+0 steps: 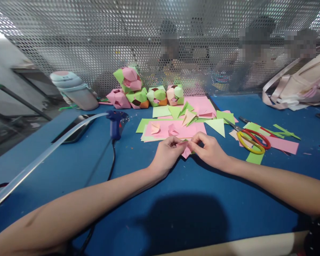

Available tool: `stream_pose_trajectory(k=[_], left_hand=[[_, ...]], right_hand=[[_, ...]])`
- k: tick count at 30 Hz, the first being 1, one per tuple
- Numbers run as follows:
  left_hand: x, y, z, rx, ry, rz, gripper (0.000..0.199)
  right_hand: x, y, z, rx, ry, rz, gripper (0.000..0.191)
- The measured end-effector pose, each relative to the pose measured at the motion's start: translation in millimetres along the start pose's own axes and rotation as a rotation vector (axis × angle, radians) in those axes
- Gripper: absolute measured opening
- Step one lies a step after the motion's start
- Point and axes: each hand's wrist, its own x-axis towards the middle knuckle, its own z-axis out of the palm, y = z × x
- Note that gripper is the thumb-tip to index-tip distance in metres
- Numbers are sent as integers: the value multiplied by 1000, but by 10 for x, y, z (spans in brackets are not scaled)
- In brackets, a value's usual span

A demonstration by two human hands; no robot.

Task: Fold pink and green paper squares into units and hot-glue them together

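Between my fingertips is a small folded pink paper piece, with a bit of green paper showing at its edges. My left hand pinches its left side, and my right hand pinches its right side. Just beyond them lies a stack of pink and green paper sheets. On that stack sit a folded peach piece, a folded pink piece and several green folded triangles. Fingers partly cover the held piece, so its full shape is hidden.
A blue hot glue gun with a long clear glue stick stands at left beside a dark tablet-like object. Scissors lie on paper scraps at right. Folded paper balls, a bottle and a bag line the perforated screen.
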Motion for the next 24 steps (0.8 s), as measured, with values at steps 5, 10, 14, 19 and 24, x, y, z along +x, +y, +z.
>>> stream_pose_trajectory(k=[5,10,14,19,24], left_hand=[[-12,13,10,12,-54,15,14],[-3,4,18,41,-106,20,16],[-9,-2,19,92,-144,21,15],[-27,15,28,127,-155,37,11],[-9,6,17,52,-64,35,17]], right_hand=[[9,0,-7,85,-38,-15,8],[14,-19,-16,130,-16,-23,13],[6,-62,-37,173,-41,54,19],[6,-81,-46,122,-38,-34,21],[18,-48,-35,191,-5,1,11]])
